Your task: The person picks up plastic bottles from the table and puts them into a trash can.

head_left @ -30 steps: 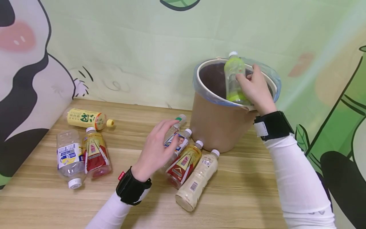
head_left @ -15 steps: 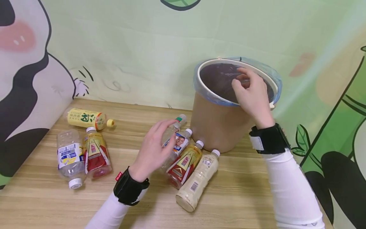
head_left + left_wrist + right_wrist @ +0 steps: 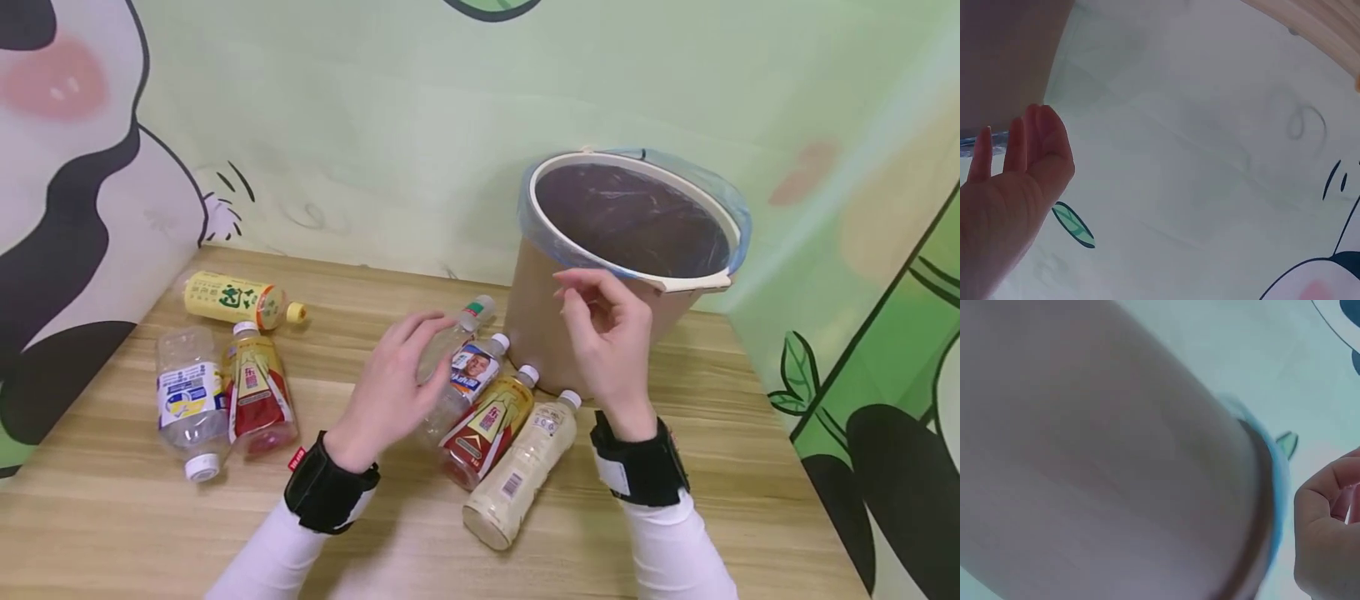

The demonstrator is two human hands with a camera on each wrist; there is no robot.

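Note:
In the head view my left hand hovers with relaxed fingers beside a clear bottle with a green mark near its neck and a clear bottle with a blue photo label. I cannot tell whether it touches either. To their right lie a red-and-gold bottle and a cream-coloured bottle. My right hand, fingers loosely curled and holding nothing, is in the air before the brown trash bin. A bluish plastic liner folds over the bin's white rim. The bin's bottom inside is hidden.
On the left of the wooden table lie a yellow bottle, a clear bottle with a white-and-blue label and another red-and-gold bottle. A green cartoon-printed backdrop stands behind the table.
My right hand let go of a green-labelled bottle over the bin; that bottle is out of sight. The hand then moved down and left, out of the bin's mouth. My left hand barely moved.

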